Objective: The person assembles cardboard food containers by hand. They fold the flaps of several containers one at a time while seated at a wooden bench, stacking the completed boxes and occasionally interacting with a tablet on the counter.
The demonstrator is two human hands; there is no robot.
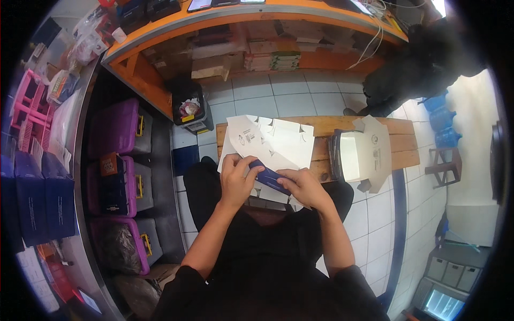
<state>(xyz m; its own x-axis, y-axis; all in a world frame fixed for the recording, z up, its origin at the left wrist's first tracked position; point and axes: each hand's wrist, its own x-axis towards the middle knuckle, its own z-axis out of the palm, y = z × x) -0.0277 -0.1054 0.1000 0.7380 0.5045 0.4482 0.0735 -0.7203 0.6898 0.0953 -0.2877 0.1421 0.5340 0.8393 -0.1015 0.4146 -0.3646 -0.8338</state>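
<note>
Over the near side of a low wooden bench [404, 142], I hold a partly folded cardboard box blank [272, 180], dark blue outside and whitish inside. My left hand [235, 179] grips its left end, thumb along the blue panel. My right hand [304, 187] pinches the same panel toward its right end. The blank's pale flap with dark print rises above my left hand. Flat white die-cut blanks [294, 136] lie beneath it on the bench. To the right sits a stack of dark-edged blanks [335, 155], with a printed pale sheet [377, 152] spread beside the white top piece.
An orange-edged counter [134, 43] runs across the far side, with packages on its shelf. Purple-lidded bins [120, 125] and dark blue boxes [45, 198] stand at left. A black bin [193, 115] is on the tiled floor. A person in dark clothes [412, 69] is at far right.
</note>
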